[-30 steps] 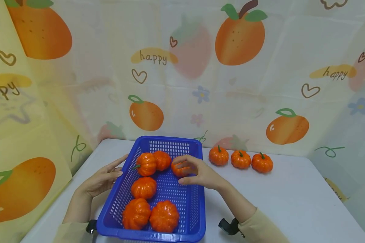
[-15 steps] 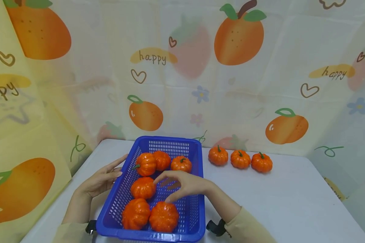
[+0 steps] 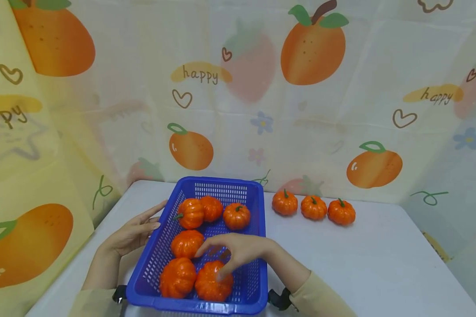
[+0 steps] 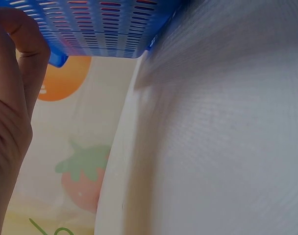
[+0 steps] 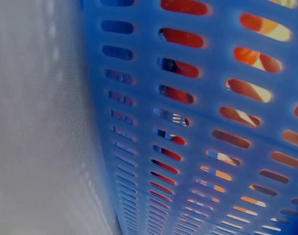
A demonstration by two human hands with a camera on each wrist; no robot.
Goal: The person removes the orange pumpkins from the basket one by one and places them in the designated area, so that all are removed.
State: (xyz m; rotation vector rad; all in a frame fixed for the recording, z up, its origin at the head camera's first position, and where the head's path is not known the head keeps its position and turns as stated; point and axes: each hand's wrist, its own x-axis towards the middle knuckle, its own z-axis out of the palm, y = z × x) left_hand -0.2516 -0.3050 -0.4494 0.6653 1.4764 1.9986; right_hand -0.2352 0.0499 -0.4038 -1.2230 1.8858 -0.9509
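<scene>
A blue plastic basket (image 3: 262, 246) holds several small orange pumpkins. My left hand (image 3: 128, 235) rests along the basket's left side, fingers extended near the rim; in the left wrist view that hand (image 4: 14, 73) is beside the slotted wall. Inside the basket, my right hand (image 3: 238, 251) reaches over the near right pumpkin (image 3: 213, 288), its thumb over the top and its fingers spread toward the far side. Another pumpkin (image 3: 177, 278) lies left of it, and one (image 3: 186, 243) sits just behind, by the index fingertip. The right wrist view shows mostly the basket wall (image 5: 149, 98).
At the basket's far end are three more pumpkins, the rightmost one (image 3: 236, 216) with its stem up. Outside, a row of three pumpkins (image 3: 313, 208) stands on the white table (image 3: 361, 264) at the back. A fruit-print cloth (image 3: 238, 110) hangs behind.
My right hand has left the far right pumpkin in the basket and come toward me, down over the near right pumpkin. The left hand and the basket stay in place.
</scene>
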